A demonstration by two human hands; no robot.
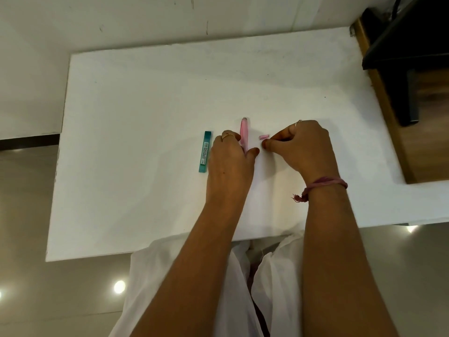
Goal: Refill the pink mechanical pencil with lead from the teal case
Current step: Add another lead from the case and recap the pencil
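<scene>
Left hand (230, 161) curled around the slim, glossy pink mechanical pencil (244, 132), pinning it to the matte white surface (145, 142). Right hand (303, 147) just right of the pencil, fingertips pinched beside a small pink cap (264, 137). Flat, translucent teal case (204, 152) just left of the pencil, beside the left hand.

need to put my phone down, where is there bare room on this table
Bare patches: the far half of the white table, beyond the pink pencil; the left side, past the teal case; the near left corner. Crowded: the middle, where the left hand holds the pencil and the right hand sits by a small pink piece.
</scene>
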